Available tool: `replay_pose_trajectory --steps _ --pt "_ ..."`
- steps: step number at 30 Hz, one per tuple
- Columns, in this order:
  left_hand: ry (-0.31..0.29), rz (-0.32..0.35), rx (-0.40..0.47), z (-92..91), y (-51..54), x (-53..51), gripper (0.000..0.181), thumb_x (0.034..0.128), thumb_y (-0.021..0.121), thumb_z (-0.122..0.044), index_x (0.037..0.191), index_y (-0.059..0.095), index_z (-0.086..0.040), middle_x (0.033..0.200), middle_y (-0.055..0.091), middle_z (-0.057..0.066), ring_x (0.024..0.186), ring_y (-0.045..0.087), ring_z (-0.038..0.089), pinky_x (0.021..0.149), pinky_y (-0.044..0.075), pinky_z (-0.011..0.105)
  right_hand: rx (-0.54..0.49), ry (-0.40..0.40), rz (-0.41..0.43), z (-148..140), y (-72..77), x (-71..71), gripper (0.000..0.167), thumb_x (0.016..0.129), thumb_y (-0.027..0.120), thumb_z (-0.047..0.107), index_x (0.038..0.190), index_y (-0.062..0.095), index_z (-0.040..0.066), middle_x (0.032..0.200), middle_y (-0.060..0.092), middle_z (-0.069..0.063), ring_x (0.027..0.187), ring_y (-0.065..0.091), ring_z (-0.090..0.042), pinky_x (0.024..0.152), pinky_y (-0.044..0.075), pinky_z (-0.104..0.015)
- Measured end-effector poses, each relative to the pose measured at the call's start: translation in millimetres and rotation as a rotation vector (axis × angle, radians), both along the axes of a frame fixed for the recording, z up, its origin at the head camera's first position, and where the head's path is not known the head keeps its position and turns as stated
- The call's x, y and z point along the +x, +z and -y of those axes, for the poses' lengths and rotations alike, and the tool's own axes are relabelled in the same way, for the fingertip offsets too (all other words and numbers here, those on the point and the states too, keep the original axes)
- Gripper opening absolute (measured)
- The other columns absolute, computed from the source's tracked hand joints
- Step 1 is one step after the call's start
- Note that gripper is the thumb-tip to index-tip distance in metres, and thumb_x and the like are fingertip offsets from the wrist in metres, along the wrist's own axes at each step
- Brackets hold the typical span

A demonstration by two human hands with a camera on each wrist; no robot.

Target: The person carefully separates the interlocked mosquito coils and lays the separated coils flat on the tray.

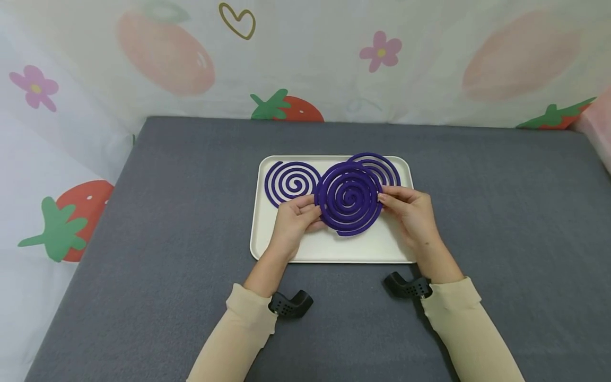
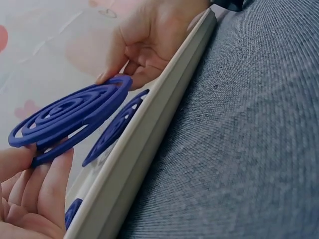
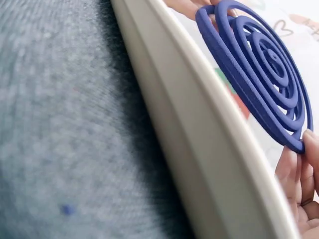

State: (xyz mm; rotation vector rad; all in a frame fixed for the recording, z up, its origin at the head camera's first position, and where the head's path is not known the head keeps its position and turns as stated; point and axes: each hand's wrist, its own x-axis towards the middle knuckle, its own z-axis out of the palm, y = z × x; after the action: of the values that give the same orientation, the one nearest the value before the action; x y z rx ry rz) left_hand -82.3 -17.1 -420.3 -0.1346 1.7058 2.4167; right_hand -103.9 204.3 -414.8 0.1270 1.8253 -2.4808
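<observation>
A dark purple pair of mosquito coils (image 1: 350, 197), lying one against the other, is held up above a white tray (image 1: 353, 253). My left hand (image 1: 297, 220) pinches the pair at its left edge, and my right hand (image 1: 409, 212) pinches the right edge. The left wrist view shows the held coils (image 2: 70, 114) tilted, with small gaps between their turns. On the tray lies a single mosquito coil (image 1: 293, 183) at the left. Another coil (image 1: 389, 172) is at the back right, partly hidden behind the held pair.
The tray's raised rim (image 3: 199, 124) runs close beside the hands. A grey cloth (image 1: 181, 212) covers the table under the tray. Behind the table hangs a white curtain (image 1: 305, 58) printed with strawberries and flowers. Black wrist devices (image 1: 291, 305) sit at both cuffs.
</observation>
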Motion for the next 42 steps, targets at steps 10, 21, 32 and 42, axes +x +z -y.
replay_pose_trajectory --steps 10,21,32,42 --pt "0.010 0.028 -0.014 2.2 -1.2 -2.5 0.029 0.0908 0.051 0.010 0.118 0.052 0.019 0.107 0.060 0.033 0.073 0.067 0.011 0.070 0.057 0.028 -0.005 0.013 0.041 0 4.9 -0.6 0.037 0.086 0.057 -0.014 0.075 0.074 0.016 0.072 0.069 0.002 0.063 0.063 -0.008 0.061 0.054 -0.018" --pt "0.003 0.079 -0.112 30.2 0.9 12.5 0.029 0.0903 0.055 0.008 0.118 0.054 0.016 0.105 0.064 0.028 0.076 0.068 0.010 0.065 0.056 0.022 -0.077 0.080 0.117 -9 5.6 8.6 0.036 0.089 0.054 -0.013 0.078 0.075 0.014 0.075 0.068 0.000 0.065 0.063 -0.009 0.063 0.054 -0.020" --pt "-0.107 0.093 -0.207 74.3 6.1 25.1 0.031 0.0919 0.052 0.007 0.120 0.050 0.020 0.094 0.069 0.018 0.076 0.068 0.011 0.068 0.056 0.025 -0.011 0.076 0.101 -47 6.0 19.0 0.026 0.089 0.059 -0.007 0.081 0.075 0.011 0.078 0.070 -0.002 0.066 0.065 -0.010 0.063 0.056 -0.021" --pt "-0.206 0.126 -0.314 104.7 1.6 29.9 0.035 0.0928 0.053 0.003 0.123 0.047 0.019 0.096 0.069 0.018 0.078 0.068 0.012 0.069 0.056 0.025 0.045 0.130 0.163 -66 -8.3 28.2 0.032 0.089 0.056 -0.010 0.081 0.076 0.014 0.079 0.070 0.000 0.066 0.065 -0.008 0.061 0.055 -0.020"
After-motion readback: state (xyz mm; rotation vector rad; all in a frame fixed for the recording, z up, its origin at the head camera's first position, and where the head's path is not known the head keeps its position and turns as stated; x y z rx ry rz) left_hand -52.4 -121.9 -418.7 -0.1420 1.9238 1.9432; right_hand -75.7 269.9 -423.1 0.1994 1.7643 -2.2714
